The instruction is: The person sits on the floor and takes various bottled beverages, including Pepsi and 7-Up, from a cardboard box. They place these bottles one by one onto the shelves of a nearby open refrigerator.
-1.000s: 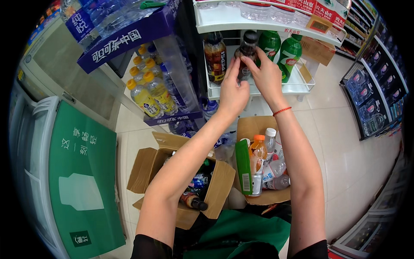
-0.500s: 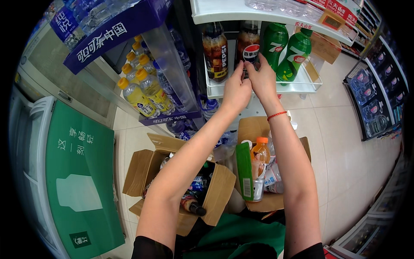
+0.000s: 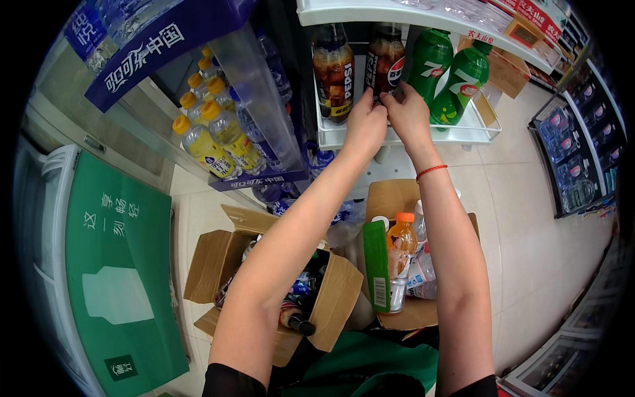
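A dark cola bottle (image 3: 385,61) stands on a white wire shelf (image 3: 456,134), between a brown tea bottle (image 3: 333,71) and two green soda bottles (image 3: 450,76). My left hand (image 3: 366,126) and my right hand (image 3: 409,114) both reach up to the cola bottle and grip its lower part with the fingertips. A red string sits on my right wrist.
Below me on the tiled floor are an open cardboard box (image 3: 264,278) with dark bottles and a second box (image 3: 403,251) holding an orange drink, a green carton and clear bottles. A rack of yellow-capped bottles (image 3: 211,132) stands left. A green sign panel (image 3: 119,271) leans at far left.
Both hands have pushed the cola bottle further back and upright onto the shelf beside the tea bottle; the view has moved closer to the shelf.
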Motion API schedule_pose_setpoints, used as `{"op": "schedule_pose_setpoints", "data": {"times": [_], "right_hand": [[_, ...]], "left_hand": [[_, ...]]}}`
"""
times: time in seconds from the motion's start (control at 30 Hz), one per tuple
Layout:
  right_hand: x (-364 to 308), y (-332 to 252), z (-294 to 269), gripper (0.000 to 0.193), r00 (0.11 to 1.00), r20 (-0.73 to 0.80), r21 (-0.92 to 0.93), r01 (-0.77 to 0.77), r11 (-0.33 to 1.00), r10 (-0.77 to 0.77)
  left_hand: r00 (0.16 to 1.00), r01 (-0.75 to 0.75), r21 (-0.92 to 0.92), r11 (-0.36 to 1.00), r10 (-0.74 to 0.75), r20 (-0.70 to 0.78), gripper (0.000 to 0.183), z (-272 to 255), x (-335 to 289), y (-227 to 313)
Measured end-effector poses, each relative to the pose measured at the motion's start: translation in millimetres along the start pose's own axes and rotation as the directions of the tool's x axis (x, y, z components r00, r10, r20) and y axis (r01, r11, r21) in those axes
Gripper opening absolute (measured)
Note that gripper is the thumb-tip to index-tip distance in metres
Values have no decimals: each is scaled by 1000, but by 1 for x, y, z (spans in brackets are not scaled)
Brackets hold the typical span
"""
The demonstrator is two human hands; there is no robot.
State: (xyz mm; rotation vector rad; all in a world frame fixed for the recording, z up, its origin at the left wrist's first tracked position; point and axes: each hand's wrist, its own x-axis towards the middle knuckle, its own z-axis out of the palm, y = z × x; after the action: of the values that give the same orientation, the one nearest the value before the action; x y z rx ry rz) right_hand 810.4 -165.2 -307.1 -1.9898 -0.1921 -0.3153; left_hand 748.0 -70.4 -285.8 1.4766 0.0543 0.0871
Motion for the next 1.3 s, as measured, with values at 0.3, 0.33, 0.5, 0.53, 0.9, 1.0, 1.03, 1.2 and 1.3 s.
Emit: {"op": "schedule_pose_setpoints", "data": {"times": [0.3, 0.33, 0.5, 0.53, 0.9, 1.0, 1.03, 1.2, 1.3], "right_hand": [[-20, -12, 3, 53, 999, -14, 62, 51, 997, -51], [-25, -15, 2, 54, 998, 2, 93, 66, 993, -67], [-70, -45, -12, 56, 990, 109, 216, 60, 975, -85], [-82, -51, -14, 56, 989, 118, 259, 53, 964, -86], [-239, -85, 12, 41, 880, 475, 387, -185, 903, -23], [-280, -75, 27, 36, 730, 677, 296, -388, 873, 95], [-295, -87, 26, 36, 657, 736, 253, -492, 833, 165], [-353, -68, 62, 40, 418, 837, 98, -749, 655, 353], [-373, -73, 76, 32, 329, 855, 59, -830, 555, 401]], "left_hand": [[996, -35, -18, 999, 34, -82, 58, -2, 0, -17], [997, -50, -16, 999, 49, -61, 57, -6, -3, -17], [998, -43, -19, 999, 43, 40, 53, -28, -51, 5], [997, -34, -13, 999, 34, 66, 52, -31, -66, 18], [940, 43, 233, 971, -119, 319, 44, -122, -218, 43], [899, 145, 257, 955, -236, 368, 41, -150, -251, 13], [906, 193, 295, 936, -286, 313, 40, -155, -268, 11], [970, 177, 628, 757, -242, 18, 44, -194, -324, -33], [997, 63, 690, 721, -19, -71, 46, -214, -347, -64]]}}
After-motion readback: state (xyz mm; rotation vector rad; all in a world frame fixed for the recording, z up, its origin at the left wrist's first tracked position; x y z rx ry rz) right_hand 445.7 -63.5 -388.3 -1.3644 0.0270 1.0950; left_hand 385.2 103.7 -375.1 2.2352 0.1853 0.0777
